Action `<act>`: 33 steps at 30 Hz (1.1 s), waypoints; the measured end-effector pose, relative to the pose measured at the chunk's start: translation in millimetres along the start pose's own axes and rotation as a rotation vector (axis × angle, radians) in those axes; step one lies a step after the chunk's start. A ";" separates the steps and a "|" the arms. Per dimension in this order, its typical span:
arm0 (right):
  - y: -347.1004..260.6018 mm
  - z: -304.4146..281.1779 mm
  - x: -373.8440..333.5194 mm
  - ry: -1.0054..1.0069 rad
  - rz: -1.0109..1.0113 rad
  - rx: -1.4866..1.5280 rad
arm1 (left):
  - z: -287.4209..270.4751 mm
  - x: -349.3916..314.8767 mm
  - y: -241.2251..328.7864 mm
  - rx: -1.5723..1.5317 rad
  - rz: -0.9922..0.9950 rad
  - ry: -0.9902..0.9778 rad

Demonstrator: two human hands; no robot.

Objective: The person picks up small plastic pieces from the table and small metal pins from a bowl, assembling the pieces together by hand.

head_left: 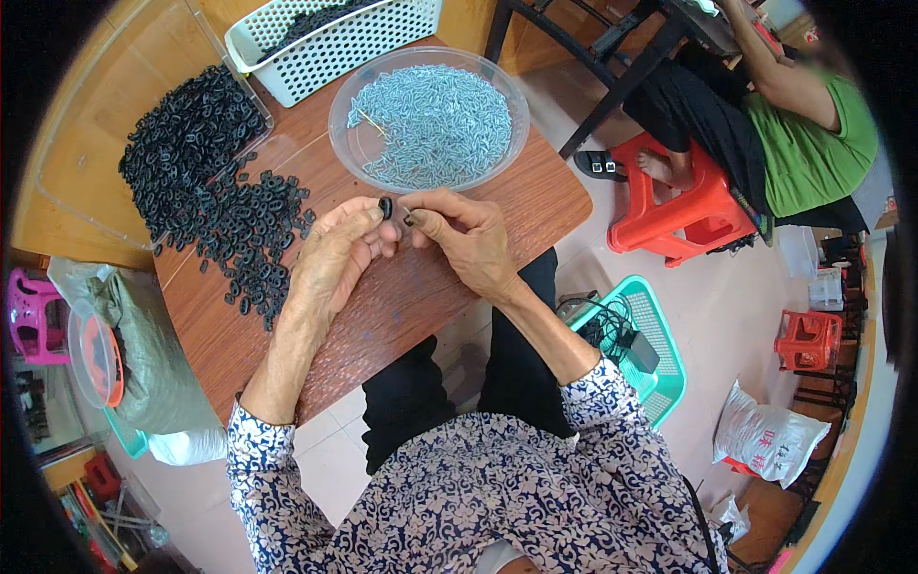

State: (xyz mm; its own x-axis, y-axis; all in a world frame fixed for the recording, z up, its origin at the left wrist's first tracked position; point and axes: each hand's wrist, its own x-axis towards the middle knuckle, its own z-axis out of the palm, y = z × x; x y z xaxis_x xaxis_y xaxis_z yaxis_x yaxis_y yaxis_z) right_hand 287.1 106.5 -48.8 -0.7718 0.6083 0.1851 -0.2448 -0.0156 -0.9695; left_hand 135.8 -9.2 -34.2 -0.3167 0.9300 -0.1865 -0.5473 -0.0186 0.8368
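Note:
My left hand (337,244) is closed, pinching a small black oval ring (385,208) between thumb and fingers. Close beside it, my right hand (466,234) has thumb and forefinger pressed together on a small thin piece, likely metal, too tiny to name surely. The fingertips of both hands almost meet above the table. Just beyond them stands a clear round bowl (346,153) of small silvery-blue screw-like pieces (435,124). To the left, a heap of black oval rings (186,143) spills from a clear tray onto the wood, reaching my left wrist.
A white perforated basket (335,57) with black pieces stands at the back of the brown table (382,320). Right of my legs lies a green basket (669,368) with cables. Another person in green (808,143) sits nearby, a foot on a red stool (679,215). Sacks stand left and right.

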 end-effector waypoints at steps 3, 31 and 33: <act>0.0 3.3 0.1 -0.015 -0.008 0.013 | -4.9 2.0 0.2 -0.024 -0.015 -0.039; -3.4 8.6 -0.4 -0.029 0.004 0.032 | 3.7 1.0 8.6 0.738 0.154 -0.074; -3.5 8.0 -0.5 -0.031 0.009 0.054 | 5.8 -2.1 2.5 0.715 0.196 -0.075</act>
State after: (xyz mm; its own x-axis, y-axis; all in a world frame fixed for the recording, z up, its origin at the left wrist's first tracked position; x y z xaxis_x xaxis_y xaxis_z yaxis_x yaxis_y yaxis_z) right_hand 283.7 99.9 -44.2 -0.7915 0.5834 0.1819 -0.2682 -0.0641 -0.9612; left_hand 139.6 -9.1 -28.7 -0.2893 0.9571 0.0149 0.1598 0.0329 0.9866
